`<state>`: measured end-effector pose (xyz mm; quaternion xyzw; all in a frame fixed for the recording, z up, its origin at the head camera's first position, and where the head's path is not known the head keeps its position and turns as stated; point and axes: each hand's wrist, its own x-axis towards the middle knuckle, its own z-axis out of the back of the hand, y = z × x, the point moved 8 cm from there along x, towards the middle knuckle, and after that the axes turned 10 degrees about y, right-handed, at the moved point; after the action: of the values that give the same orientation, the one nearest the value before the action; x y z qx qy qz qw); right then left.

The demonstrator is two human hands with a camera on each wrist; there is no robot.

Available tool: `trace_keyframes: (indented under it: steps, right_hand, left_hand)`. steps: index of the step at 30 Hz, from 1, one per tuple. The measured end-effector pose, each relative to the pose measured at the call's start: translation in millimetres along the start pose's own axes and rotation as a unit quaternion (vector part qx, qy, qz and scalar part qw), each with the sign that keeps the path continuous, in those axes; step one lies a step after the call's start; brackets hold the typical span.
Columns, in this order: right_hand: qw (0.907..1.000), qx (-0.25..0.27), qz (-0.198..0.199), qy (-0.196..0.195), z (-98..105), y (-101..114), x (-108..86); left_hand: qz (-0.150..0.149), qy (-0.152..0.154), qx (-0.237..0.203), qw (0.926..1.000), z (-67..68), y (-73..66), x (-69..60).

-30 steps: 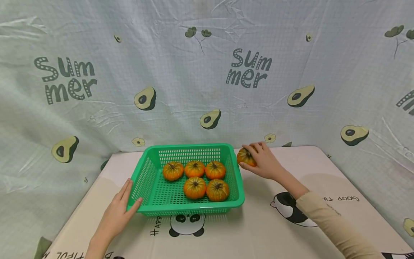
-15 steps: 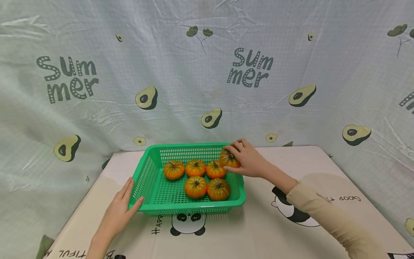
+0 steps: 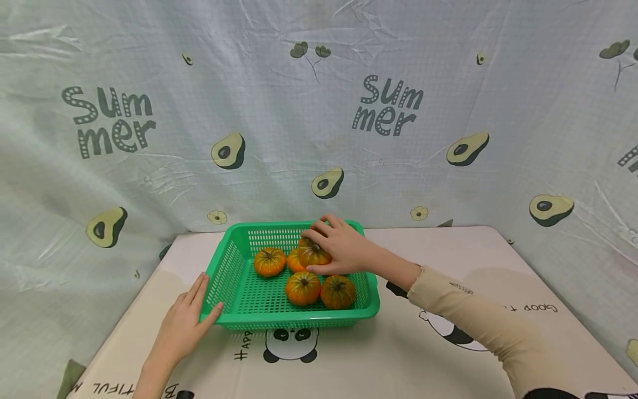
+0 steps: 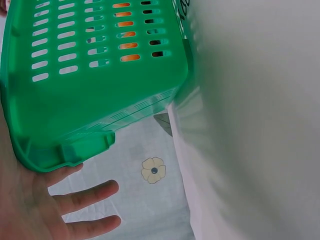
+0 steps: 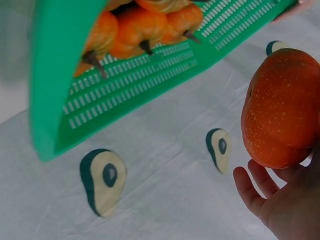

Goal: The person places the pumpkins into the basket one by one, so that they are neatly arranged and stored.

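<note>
Over the back part of a green plastic basket point(image 3: 294, 320), my right hand point(image 3: 346, 247) grips a small orange-green pumpkin point(image 3: 314, 255) from above. In the right wrist view this pumpkin point(image 5: 280, 110) shows its smooth orange side, apart from the basket, with fingers point(image 5: 248, 192) beneath it. Several similar pumpkins lie in the basket; a front one point(image 3: 303, 288) and a back left one point(image 3: 269, 262) show fully, while others are partly hidden by the right hand. My left hand point(image 3: 184, 324) rests against the basket's left rim, its fingers extended. The left wrist view shows that hand point(image 4: 45, 205) against the rim.
The basket stands on a pale table cover point(image 3: 399, 354) printed with pandas and lettering. Behind and beside the table hangs a light curtain point(image 3: 279, 122) printed with avocados and words.
My right hand has carried the pumpkin leftward from beside the basket's right rim to above the pumpkins inside. The left hand has stayed at the left rim.
</note>
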<state>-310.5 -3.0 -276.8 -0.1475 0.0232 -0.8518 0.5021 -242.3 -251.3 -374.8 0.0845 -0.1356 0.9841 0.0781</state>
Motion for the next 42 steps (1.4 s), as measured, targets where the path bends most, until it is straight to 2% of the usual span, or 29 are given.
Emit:
trace_keyframes:
  steps: [10,20,33,42]
  right_hand:
    - [0.9994,-0.009,0.015,0.030,-18,24,34.0]
    - [0.9969,-0.008,0.031,0.073,-55,37,63.2]
    - [0.9904,-0.022,0.061,0.122,-90,57,85.1]
    - [0.9861,-0.025,0.047,0.157,-107,57,93.1]
  left_hand:
    - [0.002,0.007,0.002,1.0000,-0.6,-0.3,0.3]
    - [0.008,0.013,-0.005,0.9999,-0.3,1.0,0.3]
    - [0.012,0.014,-0.006,0.9998,-1.6,2.0,1.2]
    - [0.010,0.014,-0.007,0.9998,-2.5,2.6,-0.4]
